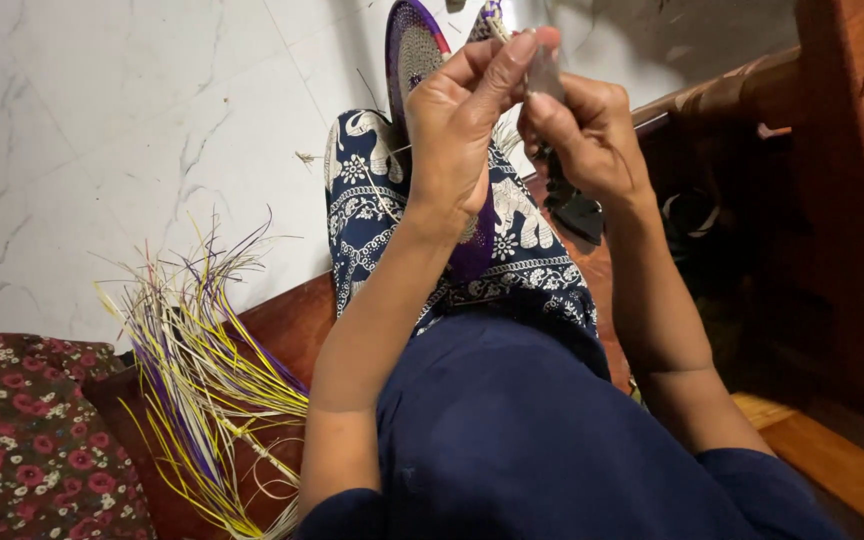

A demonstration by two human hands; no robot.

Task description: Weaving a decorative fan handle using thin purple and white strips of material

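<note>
A round woven disc of pale fibre with a purple rim stands on edge on my patterned trouser leg. My left hand is raised in front of it, thumb and fingers pinched together near the top edge. My right hand meets it, fingers closed on a small grey flat piece between both hands' fingertips. A thin pale strand runs up from the fingertips. Whether the left hand grips the strand or the grey piece is unclear.
A bundle of yellow, purple and pale fibre strips lies on a wooden seat edge at my left. A red flowered cushion sits at the lower left. White marble floor lies beyond. Dark wooden furniture stands at right.
</note>
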